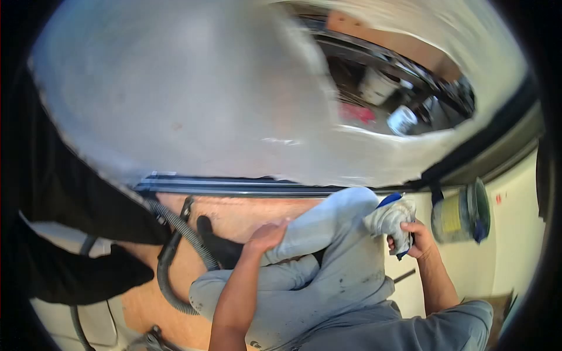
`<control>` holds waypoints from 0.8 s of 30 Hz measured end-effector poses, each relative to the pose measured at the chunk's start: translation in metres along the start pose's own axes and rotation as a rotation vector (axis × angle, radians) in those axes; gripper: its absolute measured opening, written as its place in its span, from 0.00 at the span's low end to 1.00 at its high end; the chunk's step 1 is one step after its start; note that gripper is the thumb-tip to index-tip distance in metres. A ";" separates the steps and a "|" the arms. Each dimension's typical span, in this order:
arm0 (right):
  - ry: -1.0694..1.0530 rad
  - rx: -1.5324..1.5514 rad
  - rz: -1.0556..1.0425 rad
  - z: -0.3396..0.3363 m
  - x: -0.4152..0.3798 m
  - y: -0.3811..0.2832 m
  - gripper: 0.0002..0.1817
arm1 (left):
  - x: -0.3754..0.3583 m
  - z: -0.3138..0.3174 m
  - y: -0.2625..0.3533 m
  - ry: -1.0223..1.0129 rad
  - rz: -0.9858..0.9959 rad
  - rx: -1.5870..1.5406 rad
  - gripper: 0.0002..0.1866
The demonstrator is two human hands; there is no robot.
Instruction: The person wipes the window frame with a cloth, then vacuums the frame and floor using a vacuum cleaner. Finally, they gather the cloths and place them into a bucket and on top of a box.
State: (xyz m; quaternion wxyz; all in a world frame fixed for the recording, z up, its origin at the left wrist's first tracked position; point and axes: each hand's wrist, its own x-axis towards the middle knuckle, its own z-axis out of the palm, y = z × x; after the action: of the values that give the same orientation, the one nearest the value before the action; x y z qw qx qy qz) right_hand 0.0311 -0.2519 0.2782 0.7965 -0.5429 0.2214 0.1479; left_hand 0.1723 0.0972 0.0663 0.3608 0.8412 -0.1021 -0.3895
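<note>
right hand (417, 238) gripping streaked item (391, 217) | gap to bucket (452, 216) | left hand (268, 236): shin (307, 227)

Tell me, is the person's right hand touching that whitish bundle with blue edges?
Touching. The head view shows the right hand gripping the whitish bundle, with the thumb lying against its near side.

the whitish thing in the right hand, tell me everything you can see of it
The whitish bundle is streaked with grey, with blue patches at its top edge and lower end. It looks soft and crumpled, wider at the top and narrower below; whether it is cloth or plastic film is unclear. The right hand grips its side. It is held beside the bent knee; whether they touch cannot be told.
</note>
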 end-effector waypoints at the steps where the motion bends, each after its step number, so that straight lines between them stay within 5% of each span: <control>1: 0.057 0.074 -0.016 -0.026 -0.009 0.008 0.27 | 0.005 0.004 -0.004 0.019 -0.035 0.040 0.43; 8: 0.106 0.416 -0.003 -0.084 -0.013 0.058 0.25 | -0.006 0.008 -0.003 0.122 -0.181 0.043 0.42; 17: 0.438 0.566 -0.028 -0.144 -0.019 0.099 0.22 | -0.007 0.029 -0.026 0.375 -0.023 0.259 0.39; 24: 0.345 0.808 -0.005 -0.187 -0.027 0.155 0.21 | -0.012 0.028 -0.008 0.420 -0.138 0.246 0.38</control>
State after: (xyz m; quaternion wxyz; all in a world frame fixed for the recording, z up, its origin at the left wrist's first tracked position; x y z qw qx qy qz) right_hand -0.1022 -0.3689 0.1097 0.8966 -0.2048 0.3900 -0.0452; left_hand 0.1432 0.0934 0.0556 0.2417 0.9462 -0.0141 -0.2146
